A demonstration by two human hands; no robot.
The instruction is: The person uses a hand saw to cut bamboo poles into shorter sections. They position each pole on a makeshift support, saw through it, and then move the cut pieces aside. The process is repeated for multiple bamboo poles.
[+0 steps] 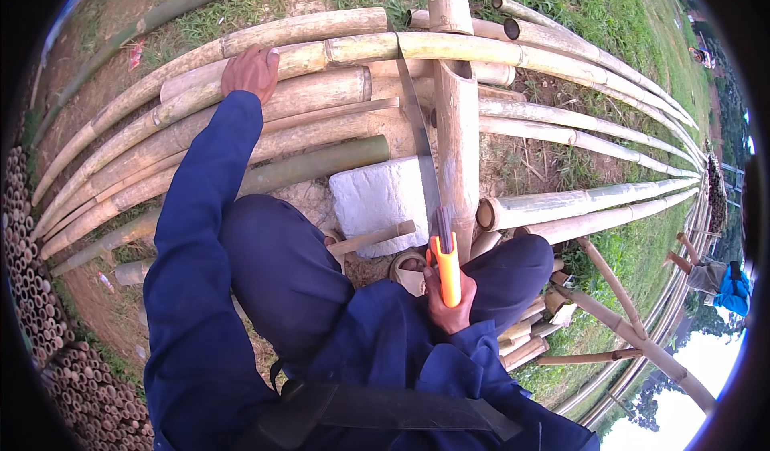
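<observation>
Keep left hand (250, 72) flat, pinning bamboo pole (265, 102), right hand (447, 300) clenching orange-handled saw (445, 266), blade square across cut.

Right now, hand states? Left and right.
Left hand: open, pressed flat on a bamboo pole.
Right hand: closed around the orange handle of a saw.

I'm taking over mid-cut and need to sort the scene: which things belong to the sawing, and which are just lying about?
In use:
- handsaw, orange handle gripped in the right hand, blade on the pale bamboo pole
- left hand, pressing down on the poles

Lying about:
- white stone block
- stack of cut bamboo tubes
- green bamboo pole
- another person at the right edge
</observation>
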